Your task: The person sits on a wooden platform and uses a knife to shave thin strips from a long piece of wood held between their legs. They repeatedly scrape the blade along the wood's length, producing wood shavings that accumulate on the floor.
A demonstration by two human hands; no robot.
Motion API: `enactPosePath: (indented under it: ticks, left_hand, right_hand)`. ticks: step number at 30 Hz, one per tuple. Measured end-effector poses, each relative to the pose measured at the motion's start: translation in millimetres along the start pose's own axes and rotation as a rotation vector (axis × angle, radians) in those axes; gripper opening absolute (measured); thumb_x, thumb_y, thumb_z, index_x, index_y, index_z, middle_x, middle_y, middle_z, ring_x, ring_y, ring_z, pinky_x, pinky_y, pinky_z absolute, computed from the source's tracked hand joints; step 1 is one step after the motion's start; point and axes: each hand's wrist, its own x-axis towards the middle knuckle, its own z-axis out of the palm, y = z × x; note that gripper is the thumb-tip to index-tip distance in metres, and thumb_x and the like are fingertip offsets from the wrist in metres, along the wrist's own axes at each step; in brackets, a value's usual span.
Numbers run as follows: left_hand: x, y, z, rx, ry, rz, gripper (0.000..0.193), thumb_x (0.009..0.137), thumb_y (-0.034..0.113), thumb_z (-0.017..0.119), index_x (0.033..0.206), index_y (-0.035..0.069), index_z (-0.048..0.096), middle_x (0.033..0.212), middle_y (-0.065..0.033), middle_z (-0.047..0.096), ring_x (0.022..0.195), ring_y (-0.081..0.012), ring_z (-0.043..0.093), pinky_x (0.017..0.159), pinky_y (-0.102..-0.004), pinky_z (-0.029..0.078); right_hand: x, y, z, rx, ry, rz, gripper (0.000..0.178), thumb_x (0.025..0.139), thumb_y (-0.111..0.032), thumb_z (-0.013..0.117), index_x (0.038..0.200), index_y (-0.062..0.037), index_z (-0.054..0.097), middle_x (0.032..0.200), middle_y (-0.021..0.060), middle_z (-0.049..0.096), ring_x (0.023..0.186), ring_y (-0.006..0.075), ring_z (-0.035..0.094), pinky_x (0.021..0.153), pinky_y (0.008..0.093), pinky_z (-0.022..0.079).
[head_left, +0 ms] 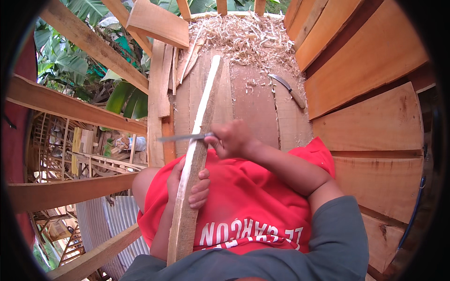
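A long wooden stick (187,206), rough brown with one pale, freshly cut face, slants up from my lap and leans away over the floor. My left hand (193,186) wraps round its lower half, fingers curled over the right side. Higher up, my right hand (233,139) grips a knife (180,137) by its handle. The blade lies across the pale face of the stick and points left; it is slightly blurred. A red cloth (243,196) with white print covers my lap beneath both hands.
A curved knife (286,89) with a dark handle lies on the plank floor (255,112), to the right. Wood shavings (243,37) heap at the far end. Board walls (370,126) stand close on the right; open railings (79,110) run along the left, with loose boards (164,79) beside them.
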Motion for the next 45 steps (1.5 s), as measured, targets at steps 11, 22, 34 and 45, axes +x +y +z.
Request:
enactPosePath:
  ticks: [11,22,34,45]
  left_hand:
    - [9,6,-3,0.005,0.040,0.014,0.059,0.097,0.064,0.039,0.099,0.005,0.048,0.066,-0.0077,0.048,0.046,-0.0221,0.050,0.040,-0.0346,0.043]
    - [4,5,1,0.044,0.023,0.004,0.057,0.096,0.063,0.041,0.096,0.006,0.048,0.065,-0.0072,0.046,0.045,-0.0218,0.047,0.039,-0.0343,0.041]
    - [7,1,3,0.120,0.166,0.029,0.056,0.095,0.062,0.038,0.094,0.006,0.048,0.062,-0.0063,0.046,0.043,-0.0220,0.048,0.036,-0.0338,0.041]
    - [5,0,2,0.179,0.194,0.016,0.055,0.094,0.063,0.040,0.091,0.008,0.047,0.060,-0.0036,0.045,0.042,-0.0188,0.048,0.036,-0.0313,0.041]
  right_hand:
    - [5,8,1,0.018,0.017,0.176,0.040,0.094,-0.040,0.059,0.072,-0.0073,0.060,0.057,0.0175,0.060,0.054,0.0385,0.063,0.051,0.0496,0.049]
    - [2,0,1,0.029,0.030,-0.006,0.044,0.096,-0.042,0.057,0.068,-0.0085,0.060,0.057,0.0175,0.059,0.052,0.0403,0.061,0.049,0.0504,0.046]
    - [16,21,-7,-0.169,0.049,0.293,0.044,0.097,-0.043,0.056,0.069,-0.0090,0.058,0.054,0.0151,0.058,0.049,0.0375,0.060,0.046,0.0476,0.046]
    - [10,27,-8,-0.083,-0.047,0.078,0.047,0.099,-0.039,0.054,0.068,-0.0048,0.061,0.060,0.0212,0.060,0.057,0.0428,0.061,0.053,0.0530,0.046]
